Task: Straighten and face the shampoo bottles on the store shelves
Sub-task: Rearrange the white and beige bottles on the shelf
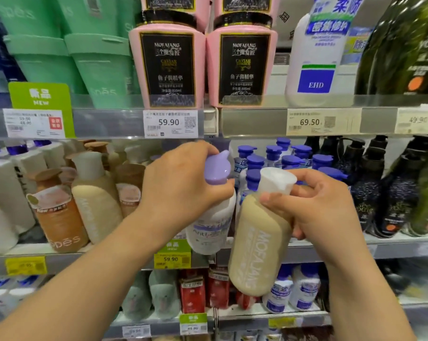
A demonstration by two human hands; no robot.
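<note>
My left hand [181, 183] grips the neck of a white bottle with a lilac cap [211, 225], held at the front edge of the middle shelf [405, 244]. My right hand [323, 207] holds a beige MOFAJIANG bottle with a clear cap [259, 244] by its shoulder, out in front of the shelf and tilted slightly, label facing me. The two held bottles are side by side and nearly touching.
Beige, brown and white bottles [94, 200] stand at the left of the middle shelf, blue-capped bottles [289, 158] behind my hands, dark pump bottles [370, 183] at right. Pink jars [168, 65] and green tubes [102, 67] fill the upper shelf. Red packs [193, 291] sit on the lower shelf.
</note>
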